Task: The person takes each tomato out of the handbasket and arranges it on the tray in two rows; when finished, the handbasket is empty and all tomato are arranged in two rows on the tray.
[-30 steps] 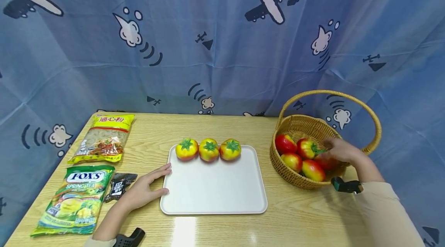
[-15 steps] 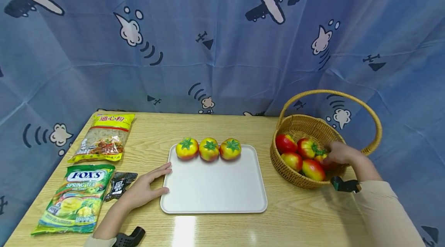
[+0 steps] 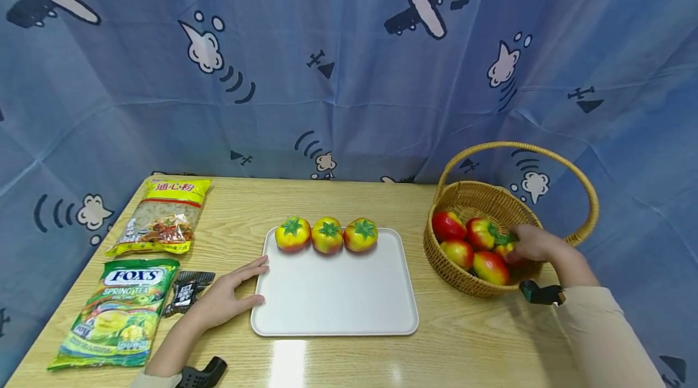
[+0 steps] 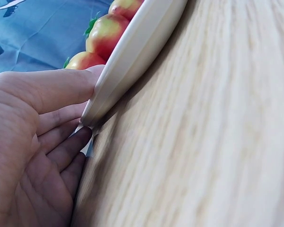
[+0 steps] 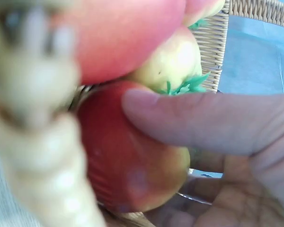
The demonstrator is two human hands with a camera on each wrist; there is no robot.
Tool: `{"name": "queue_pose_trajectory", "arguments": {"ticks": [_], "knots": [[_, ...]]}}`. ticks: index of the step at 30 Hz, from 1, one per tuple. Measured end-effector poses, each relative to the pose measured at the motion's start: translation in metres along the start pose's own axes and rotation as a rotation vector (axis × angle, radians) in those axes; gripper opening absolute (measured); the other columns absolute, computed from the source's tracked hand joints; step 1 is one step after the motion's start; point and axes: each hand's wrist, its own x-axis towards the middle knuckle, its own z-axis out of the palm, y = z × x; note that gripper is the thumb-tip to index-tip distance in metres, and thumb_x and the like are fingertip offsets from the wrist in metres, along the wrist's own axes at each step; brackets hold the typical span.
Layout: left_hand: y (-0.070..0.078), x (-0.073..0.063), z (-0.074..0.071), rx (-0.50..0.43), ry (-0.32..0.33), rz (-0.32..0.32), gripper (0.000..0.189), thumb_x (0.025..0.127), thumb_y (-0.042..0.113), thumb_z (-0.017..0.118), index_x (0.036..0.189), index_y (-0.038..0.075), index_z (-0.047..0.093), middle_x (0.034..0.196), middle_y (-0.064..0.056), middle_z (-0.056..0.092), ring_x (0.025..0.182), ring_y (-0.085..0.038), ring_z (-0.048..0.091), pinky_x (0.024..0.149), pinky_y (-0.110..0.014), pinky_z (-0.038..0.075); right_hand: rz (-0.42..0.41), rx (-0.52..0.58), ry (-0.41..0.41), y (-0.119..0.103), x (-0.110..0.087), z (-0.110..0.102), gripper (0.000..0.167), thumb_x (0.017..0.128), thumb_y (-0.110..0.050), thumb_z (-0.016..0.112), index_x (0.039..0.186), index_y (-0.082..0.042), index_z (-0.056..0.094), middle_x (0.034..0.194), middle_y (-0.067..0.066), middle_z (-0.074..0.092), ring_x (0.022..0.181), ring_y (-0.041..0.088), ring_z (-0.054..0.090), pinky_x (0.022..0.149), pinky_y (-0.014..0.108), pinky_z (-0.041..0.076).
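Observation:
My right hand [image 3: 535,244] reaches into the wicker basket [image 3: 448,267] at the right. It grips a round red-and-yellow fruit [image 5: 132,151], thumb on its near side and fingers curled behind. Other red-and-yellow fruits [image 3: 491,267] lie around it in the basket, a green leafy top showing on one. My left hand [image 3: 225,298] lies at the left edge of a white tray [image 3: 338,297], its thumb and fingertips touching the rim [image 4: 132,56]. Three matching fruits [image 3: 328,235] with green leafy tops stand in a row along the tray's far edge.
On the left lie a yellow-topped pasta bag [image 3: 163,215], a green Fox's candy bag [image 3: 117,315] and a small black packet [image 3: 186,292] by my left forearm. The basket's tall handle [image 3: 512,144] arches over its opening. A blue curtain [image 3: 349,73] hangs behind the table.
My right hand has settled a little lower onto a fruit at the basket's right side, its fingers closing round it. The left hand and the tray have stayed put.

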Motion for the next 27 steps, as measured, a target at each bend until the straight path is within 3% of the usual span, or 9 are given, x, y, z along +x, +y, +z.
{"name": "queue_pose_trajectory", "arguments": {"ticks": [13, 20, 27], "knots": [[0.000, 0.001, 0.000, 0.007, 0.001, 0.006, 0.059, 0.083, 0.038, 0.070, 0.136, 0.018, 0.053, 0.151, 0.001, 0.037, 0.140, -0.030, 0.031, 0.110, -0.054, 0.030, -0.059, -0.071, 0.111, -0.003, -0.010, -0.004, 0.061, 0.068, -0.016, 0.079, 0.109, 0.020, 0.051, 0.090, 0.022, 0.058, 0.080, 0.032, 0.053, 0.070, 0.038, 0.048], [0.000, 0.001, 0.001, 0.002, -0.002, 0.004, 0.059, 0.083, 0.039, 0.070, 0.136, 0.018, 0.053, 0.152, 0.001, 0.037, 0.140, -0.029, 0.030, 0.110, -0.054, 0.030, -0.070, -0.077, 0.172, -0.010, -0.015, -0.007, 0.066, 0.069, -0.028, 0.082, 0.109, 0.016, 0.054, 0.089, 0.017, 0.059, 0.080, 0.028, 0.054, 0.069, 0.035, 0.047], [0.000, 0.002, 0.000, 0.022, -0.002, 0.017, 0.060, 0.084, 0.039, 0.069, 0.137, 0.017, 0.052, 0.152, 0.000, 0.037, 0.140, -0.031, 0.031, 0.109, -0.055, 0.031, -0.067, -0.072, 0.237, -0.020, -0.026, -0.009, 0.088, 0.071, -0.036, 0.081, 0.126, 0.022, 0.042, 0.109, 0.036, 0.054, 0.091, 0.041, 0.054, 0.075, 0.050, 0.049]]}}
